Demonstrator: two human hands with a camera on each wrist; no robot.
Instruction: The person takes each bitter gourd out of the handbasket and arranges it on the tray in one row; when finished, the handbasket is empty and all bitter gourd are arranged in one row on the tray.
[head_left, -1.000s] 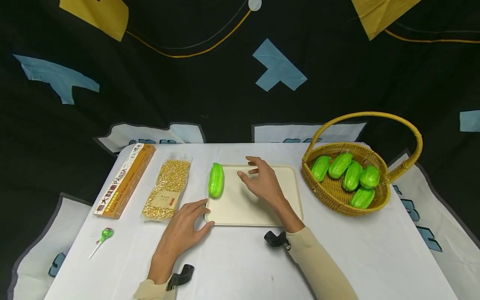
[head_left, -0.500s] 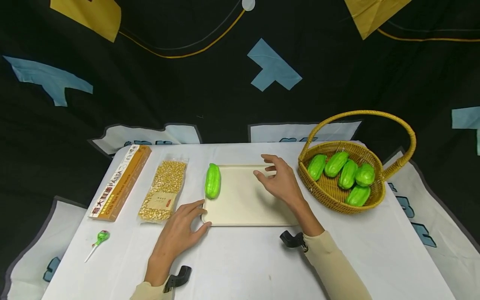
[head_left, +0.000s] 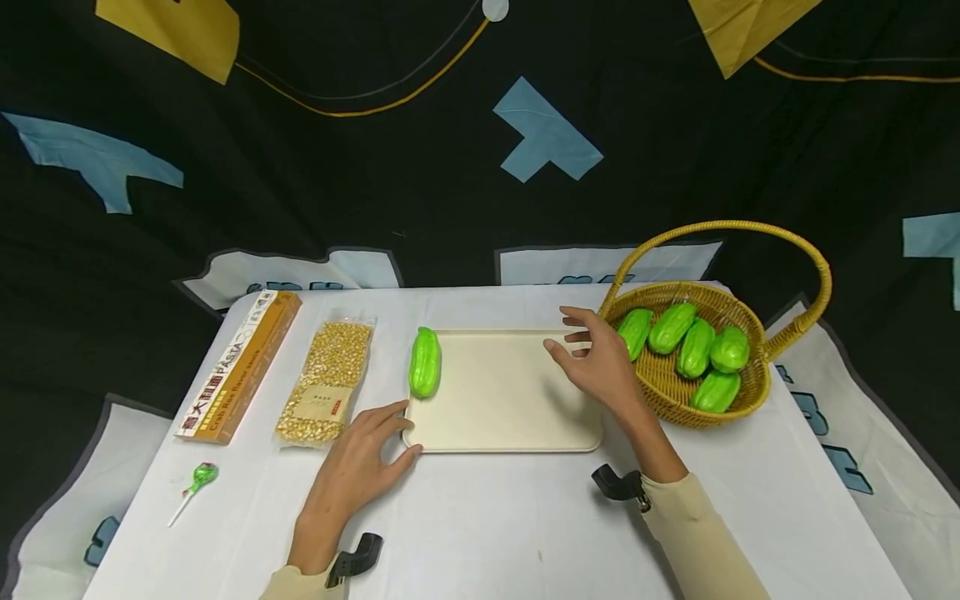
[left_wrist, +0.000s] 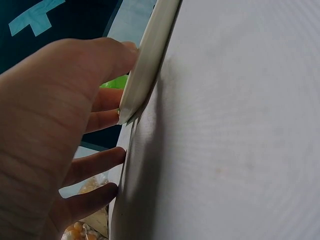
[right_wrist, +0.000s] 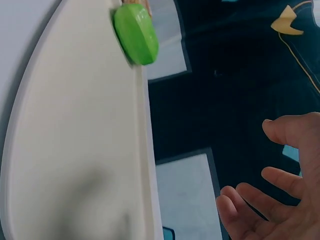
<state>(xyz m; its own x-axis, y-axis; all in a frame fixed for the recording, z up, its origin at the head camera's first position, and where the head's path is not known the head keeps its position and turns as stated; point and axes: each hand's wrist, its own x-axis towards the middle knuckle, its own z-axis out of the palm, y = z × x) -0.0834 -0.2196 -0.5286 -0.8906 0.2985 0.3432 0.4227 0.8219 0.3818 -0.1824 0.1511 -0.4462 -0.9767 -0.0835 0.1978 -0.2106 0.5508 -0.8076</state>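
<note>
A cream rectangular tray (head_left: 498, 392) lies on the white table. My left hand (head_left: 360, 467) holds its near left corner, thumb on the near rim and fingers at the left side. In the left wrist view, the thumb presses the rim of the tray (left_wrist: 145, 70). One bright green, ridged cucumber (head_left: 425, 362) lies lengthwise along the tray's left edge. My right hand (head_left: 600, 362) hovers over the tray's right end with nothing in it, fingers spread and slightly bent. Just right of it stands a wicker basket (head_left: 660, 404) holding several similar green cucumbers (head_left: 696, 348).
Left of the tray lie a clear bag of yellow corn kernels (head_left: 330, 367) and a long pasta box (head_left: 243, 367). A green-wrapped lollipop (head_left: 201, 479) is near the table's left edge. The basket's tall handle (head_left: 750, 227) arches up at the right. A dark cloth hangs behind.
My right hand has moved right across the tray toward the basket. The left hand stays at the tray corner, and the cucumber on the tray has kept its place.
</note>
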